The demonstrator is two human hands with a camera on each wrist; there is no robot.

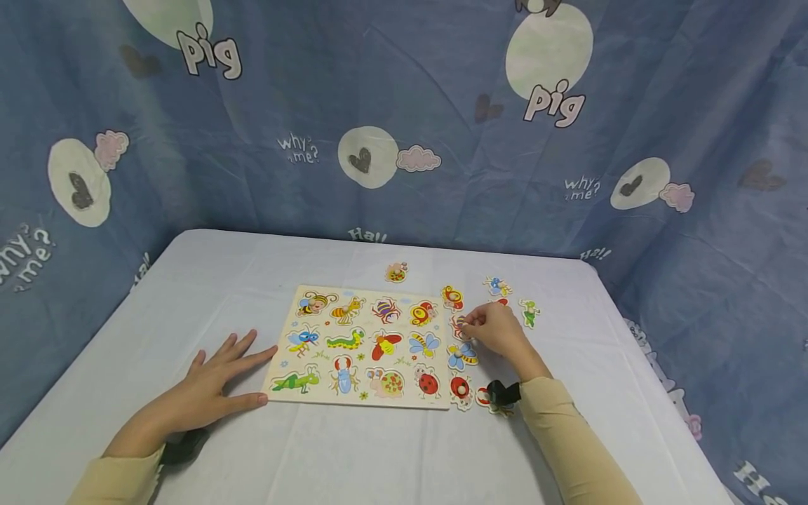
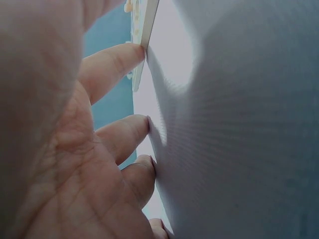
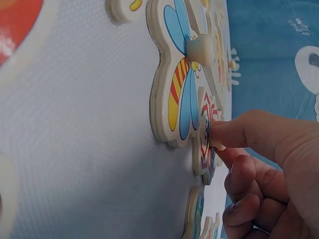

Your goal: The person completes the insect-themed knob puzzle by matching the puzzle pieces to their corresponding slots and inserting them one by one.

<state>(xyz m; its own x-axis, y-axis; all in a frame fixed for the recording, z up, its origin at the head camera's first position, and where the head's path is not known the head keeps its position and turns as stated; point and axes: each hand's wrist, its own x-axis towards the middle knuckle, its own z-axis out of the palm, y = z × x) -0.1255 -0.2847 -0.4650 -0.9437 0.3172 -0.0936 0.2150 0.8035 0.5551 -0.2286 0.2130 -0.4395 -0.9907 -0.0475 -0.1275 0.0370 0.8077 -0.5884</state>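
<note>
My right hand pinches the small knob of a spider puzzle piece between thumb and forefinger. In the right wrist view that piece lies just beyond a dragonfly piece, its knob mostly covered by the fingertips. The wooden insect puzzle board lies flat to the left, with printed insect pictures across it. My left hand lies spread on the table, thumb and forefinger touching the board's left edge. In the left wrist view one finger meets the board's edge.
Around the right hand lie a butterfly piece, a ladybug piece, a blue insect piece and a green grasshopper piece. A snail piece lies behind the board. The right wrist's black camera partly covers another piece.
</note>
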